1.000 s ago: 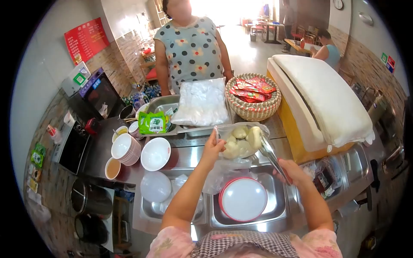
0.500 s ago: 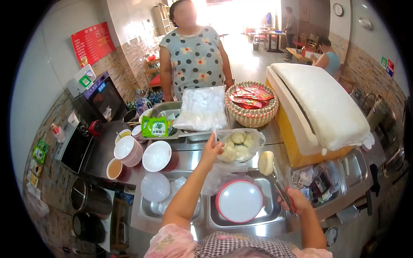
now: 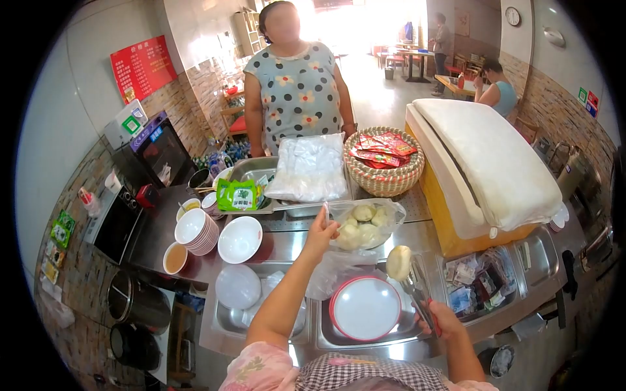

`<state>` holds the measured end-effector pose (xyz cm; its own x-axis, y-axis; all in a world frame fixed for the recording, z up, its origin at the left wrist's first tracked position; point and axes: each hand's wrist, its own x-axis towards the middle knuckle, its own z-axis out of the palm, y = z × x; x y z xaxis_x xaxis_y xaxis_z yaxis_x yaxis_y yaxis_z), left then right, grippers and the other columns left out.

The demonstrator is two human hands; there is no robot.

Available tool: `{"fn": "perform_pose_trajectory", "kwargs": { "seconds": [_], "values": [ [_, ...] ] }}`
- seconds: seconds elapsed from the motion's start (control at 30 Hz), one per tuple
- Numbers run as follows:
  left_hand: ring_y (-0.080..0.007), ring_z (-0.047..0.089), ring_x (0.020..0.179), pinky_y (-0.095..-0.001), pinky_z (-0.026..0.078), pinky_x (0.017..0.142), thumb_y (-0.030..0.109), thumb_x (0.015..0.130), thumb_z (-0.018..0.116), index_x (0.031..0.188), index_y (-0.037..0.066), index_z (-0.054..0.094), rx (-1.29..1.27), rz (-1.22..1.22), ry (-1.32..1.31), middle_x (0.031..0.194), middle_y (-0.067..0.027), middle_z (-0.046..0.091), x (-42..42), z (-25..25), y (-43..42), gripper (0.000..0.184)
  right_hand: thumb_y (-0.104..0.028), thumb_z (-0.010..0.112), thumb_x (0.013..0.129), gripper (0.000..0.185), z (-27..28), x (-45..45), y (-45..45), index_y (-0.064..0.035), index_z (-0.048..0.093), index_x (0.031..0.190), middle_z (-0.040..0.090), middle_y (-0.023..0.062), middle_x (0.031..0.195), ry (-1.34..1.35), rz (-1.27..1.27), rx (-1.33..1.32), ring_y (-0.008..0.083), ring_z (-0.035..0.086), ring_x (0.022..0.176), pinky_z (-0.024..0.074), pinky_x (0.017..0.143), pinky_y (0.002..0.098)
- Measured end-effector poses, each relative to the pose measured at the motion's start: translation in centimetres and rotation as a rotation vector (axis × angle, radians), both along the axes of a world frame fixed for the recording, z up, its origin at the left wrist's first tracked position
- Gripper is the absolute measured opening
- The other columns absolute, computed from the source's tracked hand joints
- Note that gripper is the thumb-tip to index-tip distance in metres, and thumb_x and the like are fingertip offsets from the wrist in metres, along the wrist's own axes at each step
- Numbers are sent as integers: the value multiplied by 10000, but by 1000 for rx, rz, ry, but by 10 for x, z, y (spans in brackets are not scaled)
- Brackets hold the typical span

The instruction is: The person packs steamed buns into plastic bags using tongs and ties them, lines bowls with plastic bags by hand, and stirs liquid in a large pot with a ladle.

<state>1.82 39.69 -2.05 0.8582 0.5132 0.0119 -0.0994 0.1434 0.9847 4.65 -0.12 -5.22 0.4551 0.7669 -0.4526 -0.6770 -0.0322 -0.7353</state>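
Gripping tongs (image 3: 420, 305), right hand (image 3: 447, 320) holds a bun (image 3: 398, 262); red sign (image 3: 143, 68) reads 价格表.

Worn on the head, looking forward and steeply down, with the wearer's checked apron (image 3: 417, 378) along the bottom edge. Set just above the near side of the counter (image 3: 287, 234), close enough to take in the left hand (image 3: 319, 234) around the middle and the right hand (image 3: 445, 318) lower to the right. Faces across toward a person (image 3: 300, 94) on the far side, then on past to tables (image 3: 417, 51) and a bright opening (image 3: 372, 16) at the top. Very wide, curving the left wall (image 3: 62, 91) and right wall (image 3: 587, 72) round at the sides, with blackened corners
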Motion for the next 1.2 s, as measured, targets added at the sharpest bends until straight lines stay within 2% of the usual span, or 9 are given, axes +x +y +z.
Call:
{"fn": "perform_pose_trajectory", "kwargs": {
  "seconds": [0.23,0.43,0.57,0.7,0.8,0.9,1.03,1.13,1.2],
  "values": [
    [-115,533,812,-272,494,712,78,863,565,1413,24,245,70,54,16,922,-51,535,2,-11,7,639,-448,525,879,472,0,-9,-5,-12,541,1059,624,100,789,34,-26,44,128,522,498,389,396,235],
    [-148,528,916,-305,442,835,105,852,585,1348,17,351,162,34,29,1013,-88,536,0,-12,10,556,-350,495,885,381,22,-22,-4,15,576,953,607,87,726,29,-183,36,111,491,463,378,395,225],
    [-263,454,1093,-400,365,929,181,778,668,1262,4,430,719,589,-67,1144,-155,501,18,-14,-3,568,-284,455,890,340,38,-20,-11,21,582,808,510,47,537,48,-155,-11,111,446,396,363,378,222],
    [-340,444,1107,-427,348,944,174,687,728,1224,20,472,1223,211,-411,1170,-160,493,53,60,-85,614,-298,462,897,372,29,-23,-33,45,594,837,549,70,564,-68,-201,5,113,494,406,395,378,229],
    [-337,434,1139,-433,340,967,194,636,757,1223,59,481,1280,-57,-627,1189,-137,488,93,85,-152,663,-361,493,888,420,37,-26,-51,44,602,861,561,70,580,-40,-210,105,107,476,412,383,385,221],
    [-338,354,1227,-482,285,1014,217,636,757,1279,147,441,1447,-316,-620,1303,-125,399,127,115,-212,720,-495,576,805,662,32,-27,-79,77,517,1133,607,113,769,-107,-212,170,120,469,451,358,383,233],
    [-310,303,1301,-492,239,1065,209,641,737,1316,214,411,1769,-244,-626,1402,-102,334,187,108,-264,750,-537,635,751,779,58,-35,-114,83,471,1194,617,137,831,-103,-381,149,134,504,511,369,402,231],
    [-269,382,1257,-491,259,1054,184,641,724,1298,202,435,1759,-293,-588,1355,-69,413,223,117,-265,717,-544,662,727,803,73,-36,-155,78,471,1198,620,140,846,-172,-443,37,138,516,523,384,414,243],
    [-239,498,1152,-433,346,1003,169,615,737,1193,169,541,1588,-123,-795,1202,-49,557,239,139,-258,611,-423,610,761,583,93,-25,-176,103,545,1002,613,157,798,-280,-575,-136,139,519,503,400,426,251]
  ]
}}
